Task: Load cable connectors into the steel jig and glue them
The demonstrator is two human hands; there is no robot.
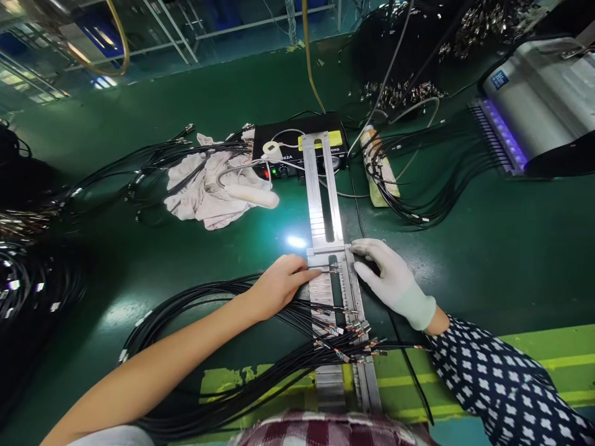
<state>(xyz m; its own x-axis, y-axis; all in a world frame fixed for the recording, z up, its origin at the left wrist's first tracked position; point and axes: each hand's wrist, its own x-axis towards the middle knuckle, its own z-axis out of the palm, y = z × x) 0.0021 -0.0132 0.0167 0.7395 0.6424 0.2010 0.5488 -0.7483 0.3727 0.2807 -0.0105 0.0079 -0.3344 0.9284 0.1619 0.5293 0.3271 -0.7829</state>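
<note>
My left hand (283, 286), bare, lies over the left side of a long slotted metal fixture (325, 288). Its thumb and index finger are closed on a thin black cable (320, 267), whose tipped end reaches across the fixture's slot. My right hand (395, 282) wears a white glove, its thumb apart from the fingers. The gloved fingertips touch the fixture's right rail near the upper metal plate (320, 198). Below my left hand, a bundle of black cables (274, 371) crosses the fixture, stripped ends and small metal connectors (357, 328) pointing right.
Behind the fixture stands a black control box (297, 155). A lit white lamp (253, 196) rests on a crumpled cloth (199, 192). At right, a silver machine (539, 105) glows purple beside more cables (432, 210). Coiled cables (37, 285) are piled at left.
</note>
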